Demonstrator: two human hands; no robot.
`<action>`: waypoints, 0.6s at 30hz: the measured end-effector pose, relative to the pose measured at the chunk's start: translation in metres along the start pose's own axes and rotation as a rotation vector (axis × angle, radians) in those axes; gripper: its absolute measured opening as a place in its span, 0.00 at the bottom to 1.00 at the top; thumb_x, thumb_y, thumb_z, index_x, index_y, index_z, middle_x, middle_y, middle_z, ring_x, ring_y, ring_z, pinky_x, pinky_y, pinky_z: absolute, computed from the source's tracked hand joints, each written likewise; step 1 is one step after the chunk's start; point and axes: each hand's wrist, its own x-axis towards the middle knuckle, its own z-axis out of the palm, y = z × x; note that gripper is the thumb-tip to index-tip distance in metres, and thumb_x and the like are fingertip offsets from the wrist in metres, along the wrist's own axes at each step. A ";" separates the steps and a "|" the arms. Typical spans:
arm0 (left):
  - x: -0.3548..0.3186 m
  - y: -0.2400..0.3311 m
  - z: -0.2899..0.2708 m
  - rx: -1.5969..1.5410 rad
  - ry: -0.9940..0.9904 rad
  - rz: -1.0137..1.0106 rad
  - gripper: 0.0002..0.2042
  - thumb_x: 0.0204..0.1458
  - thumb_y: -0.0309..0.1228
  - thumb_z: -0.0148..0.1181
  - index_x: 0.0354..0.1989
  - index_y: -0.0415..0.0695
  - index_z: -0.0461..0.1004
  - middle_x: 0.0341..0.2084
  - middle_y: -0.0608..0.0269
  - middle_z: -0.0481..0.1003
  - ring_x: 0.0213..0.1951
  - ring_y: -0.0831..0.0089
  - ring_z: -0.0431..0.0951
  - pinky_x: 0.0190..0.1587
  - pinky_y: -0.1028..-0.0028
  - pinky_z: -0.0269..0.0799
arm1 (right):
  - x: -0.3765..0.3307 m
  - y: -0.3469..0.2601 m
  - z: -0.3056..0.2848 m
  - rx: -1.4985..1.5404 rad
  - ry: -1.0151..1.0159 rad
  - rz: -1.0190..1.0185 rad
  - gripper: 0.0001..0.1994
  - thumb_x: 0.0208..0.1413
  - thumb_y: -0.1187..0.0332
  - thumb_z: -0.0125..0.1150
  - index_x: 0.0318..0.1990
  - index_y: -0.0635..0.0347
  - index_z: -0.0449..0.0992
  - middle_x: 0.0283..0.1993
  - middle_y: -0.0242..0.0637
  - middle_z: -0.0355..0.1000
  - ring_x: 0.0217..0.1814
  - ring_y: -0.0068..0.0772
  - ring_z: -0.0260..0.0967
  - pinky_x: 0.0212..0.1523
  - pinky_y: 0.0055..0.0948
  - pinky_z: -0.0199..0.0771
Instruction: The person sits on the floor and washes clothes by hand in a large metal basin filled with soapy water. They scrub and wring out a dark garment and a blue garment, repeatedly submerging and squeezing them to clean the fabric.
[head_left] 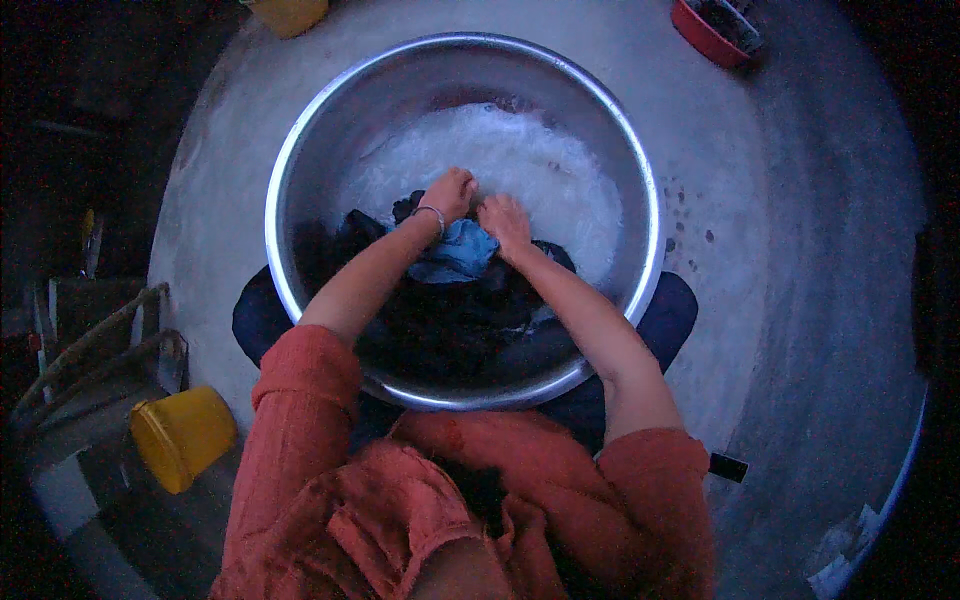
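Observation:
A large round metal basin [455,401] stands between my bent legs, with foamy, whitish water [560,165] in its far part. In its near half lies a heap of dark wet cloth [450,325], and a blue cloth [455,258] rests on top. My left hand [450,193], with a bracelet at the wrist, is closed just beyond the blue cloth. Close beside it, my right hand [506,220] has its fingers curled down at the edge of the foam. What the fingers of either hand grip is hidden. Both forearms reach over the basin's near rim.
A yellow bucket [185,438] lies tilted at the lower left, near a curved wooden frame [95,345]. Another yellow container [288,14] and a red tub [712,32] stand beyond the basin. A dark phone-like slab [728,467] lies on the concrete floor [800,300] at my right.

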 end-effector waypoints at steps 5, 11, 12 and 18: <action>-0.019 -0.055 -0.058 0.100 -0.417 0.288 0.14 0.53 0.39 0.45 0.38 0.41 0.68 0.35 0.48 0.70 0.41 0.54 0.69 0.43 0.64 0.64 | -0.027 -0.027 -0.050 0.288 0.057 -0.460 0.16 0.45 0.55 0.55 0.35 0.57 0.68 0.36 0.40 0.64 0.43 0.45 0.59 0.47 0.39 0.55; -0.041 -0.082 -0.079 0.176 -0.285 -0.424 0.16 0.50 0.38 0.49 0.44 0.43 0.67 0.37 0.47 0.70 0.42 0.55 0.69 0.43 0.63 0.65 | -0.027 -0.056 -0.072 0.390 0.061 -0.486 0.14 0.42 0.65 0.58 0.34 0.63 0.65 0.35 0.46 0.65 0.40 0.51 0.62 0.40 0.39 0.60; -0.046 -0.083 -0.083 0.181 -0.222 -0.310 0.17 0.49 0.38 0.49 0.47 0.47 0.64 0.41 0.48 0.67 0.45 0.55 0.66 0.46 0.63 0.62 | -0.030 -0.067 -0.083 0.546 0.121 -0.374 0.14 0.42 0.65 0.57 0.33 0.65 0.65 0.34 0.47 0.65 0.38 0.53 0.62 0.38 0.39 0.61; -0.052 -0.046 -0.098 -0.211 -0.345 0.250 0.27 0.43 0.31 0.55 0.55 0.43 0.58 0.54 0.51 0.58 0.56 0.55 0.56 0.57 0.64 0.51 | 0.006 -0.130 -0.231 0.935 0.273 -0.293 0.12 0.48 0.63 0.53 0.32 0.64 0.65 0.29 0.50 0.66 0.33 0.44 0.66 0.36 0.38 0.63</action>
